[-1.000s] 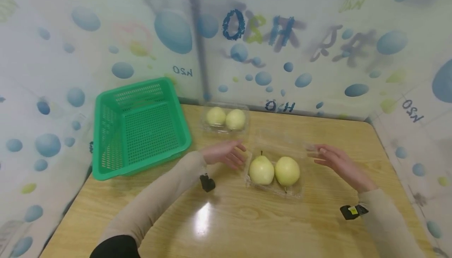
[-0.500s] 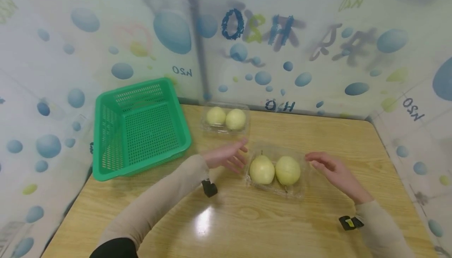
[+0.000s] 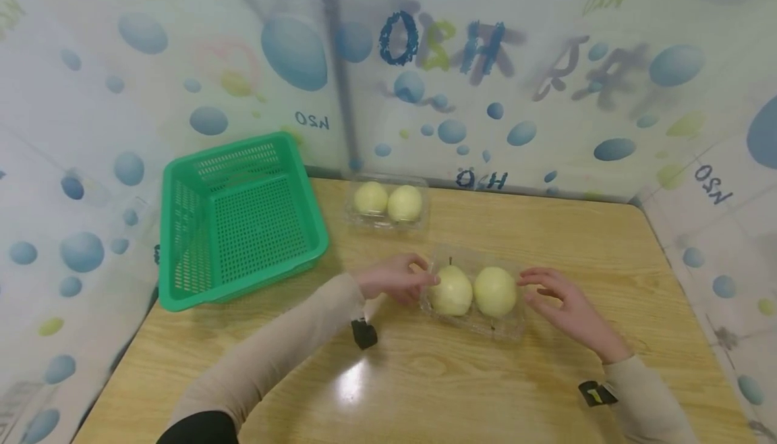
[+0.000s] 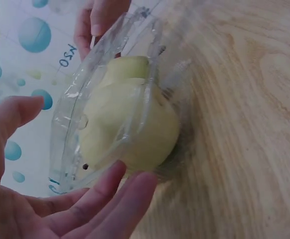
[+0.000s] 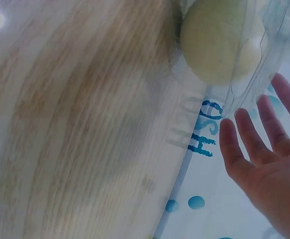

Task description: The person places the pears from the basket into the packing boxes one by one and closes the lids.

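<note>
A clear plastic clamshell box (image 3: 513, 328) lies on the wooden table (image 3: 425, 376) with two pale yellow-green pears (image 3: 452, 290) (image 3: 494, 291) inside. My left hand (image 3: 397, 279) touches the box's left end, fingers relaxed. In the left wrist view its fingers (image 4: 110, 199) lie under the box (image 4: 70, 99), the thumb stands apart, and a pear (image 4: 130, 129) shows through the plastic. My right hand (image 3: 561, 302) reaches the box's right end with straight, spread fingers. The right wrist view shows those fingertips (image 5: 244, 129) by the box's edge (image 5: 279, 25), next to a pear (image 5: 217, 40).
A second clear box (image 3: 419, 220) with two pears sits at the back of the table by the wall. An empty green mesh basket (image 3: 243, 281) stands at the back left. Patterned walls close in the table at the back and on both sides.
Both hands have moved inward from beside the box onto its two ends. The clear lid, which stood back behind the pears, now lies over them.
</note>
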A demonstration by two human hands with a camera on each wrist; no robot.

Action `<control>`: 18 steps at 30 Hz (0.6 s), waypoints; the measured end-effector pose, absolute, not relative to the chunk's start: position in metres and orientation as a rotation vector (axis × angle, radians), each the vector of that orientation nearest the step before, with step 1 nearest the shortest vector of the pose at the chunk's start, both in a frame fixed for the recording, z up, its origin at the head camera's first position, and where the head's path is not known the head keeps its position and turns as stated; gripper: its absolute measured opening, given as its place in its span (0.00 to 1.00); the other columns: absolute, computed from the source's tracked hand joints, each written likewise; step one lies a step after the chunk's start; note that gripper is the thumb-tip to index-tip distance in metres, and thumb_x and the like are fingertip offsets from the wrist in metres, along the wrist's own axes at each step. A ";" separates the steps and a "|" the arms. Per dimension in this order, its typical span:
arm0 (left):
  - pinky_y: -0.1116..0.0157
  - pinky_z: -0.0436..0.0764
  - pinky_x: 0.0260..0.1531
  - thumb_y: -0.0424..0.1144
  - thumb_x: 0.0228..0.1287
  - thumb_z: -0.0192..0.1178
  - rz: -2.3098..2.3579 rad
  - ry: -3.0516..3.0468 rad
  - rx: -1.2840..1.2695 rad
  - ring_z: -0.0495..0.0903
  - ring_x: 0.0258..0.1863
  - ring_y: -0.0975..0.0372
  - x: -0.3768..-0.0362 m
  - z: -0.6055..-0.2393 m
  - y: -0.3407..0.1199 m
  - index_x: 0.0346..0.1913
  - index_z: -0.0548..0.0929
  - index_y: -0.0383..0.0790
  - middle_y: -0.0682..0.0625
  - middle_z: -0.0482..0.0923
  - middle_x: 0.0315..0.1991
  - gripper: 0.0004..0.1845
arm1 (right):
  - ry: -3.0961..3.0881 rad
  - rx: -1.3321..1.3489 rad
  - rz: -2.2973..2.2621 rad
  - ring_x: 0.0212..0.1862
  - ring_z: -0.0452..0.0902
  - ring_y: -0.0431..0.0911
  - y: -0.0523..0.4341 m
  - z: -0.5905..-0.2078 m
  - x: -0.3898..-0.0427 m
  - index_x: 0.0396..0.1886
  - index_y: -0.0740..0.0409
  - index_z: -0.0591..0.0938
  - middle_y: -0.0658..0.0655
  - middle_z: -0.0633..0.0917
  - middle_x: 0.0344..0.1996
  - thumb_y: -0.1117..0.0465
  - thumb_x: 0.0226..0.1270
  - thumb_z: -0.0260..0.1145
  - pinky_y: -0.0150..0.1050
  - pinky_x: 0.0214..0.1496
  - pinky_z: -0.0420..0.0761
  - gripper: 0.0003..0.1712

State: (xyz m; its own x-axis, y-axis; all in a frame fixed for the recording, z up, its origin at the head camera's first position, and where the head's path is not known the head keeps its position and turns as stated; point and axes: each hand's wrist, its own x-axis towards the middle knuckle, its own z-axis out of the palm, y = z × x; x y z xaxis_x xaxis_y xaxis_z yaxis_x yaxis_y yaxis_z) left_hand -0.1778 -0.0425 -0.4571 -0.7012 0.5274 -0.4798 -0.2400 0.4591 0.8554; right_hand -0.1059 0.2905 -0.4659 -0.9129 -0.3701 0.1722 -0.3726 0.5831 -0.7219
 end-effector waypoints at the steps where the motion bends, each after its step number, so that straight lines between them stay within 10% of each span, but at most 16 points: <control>1: 0.57 0.85 0.34 0.50 0.62 0.64 1.314 1.968 0.240 0.83 0.33 0.51 -0.177 -0.459 -0.042 0.59 0.70 0.32 0.41 0.80 0.35 0.30 | -2.788 0.654 1.266 0.58 0.67 0.39 0.289 -0.466 -0.105 0.53 0.58 0.81 0.58 0.75 0.57 0.68 0.67 0.64 0.57 0.51 0.77 0.15; 18: 0.55 0.85 0.33 0.42 0.63 0.65 1.433 1.858 0.242 0.83 0.30 0.50 -0.166 -0.474 -0.040 0.48 0.72 0.33 0.41 0.80 0.34 0.19 | -2.751 0.493 1.174 0.56 0.71 0.62 0.277 -0.466 -0.089 0.61 0.70 0.71 0.68 0.75 0.56 0.71 0.63 0.66 0.60 0.48 0.75 0.26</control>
State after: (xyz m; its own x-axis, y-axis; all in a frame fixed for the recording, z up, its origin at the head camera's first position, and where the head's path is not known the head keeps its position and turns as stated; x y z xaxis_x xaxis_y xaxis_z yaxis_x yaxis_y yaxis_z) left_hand -0.1660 -0.0404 -0.4743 -0.6906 0.5666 -0.4496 -0.2909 0.3516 0.8898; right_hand -0.0887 0.2765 -0.4664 -0.9411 -0.2515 0.2258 -0.3371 0.6483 -0.6827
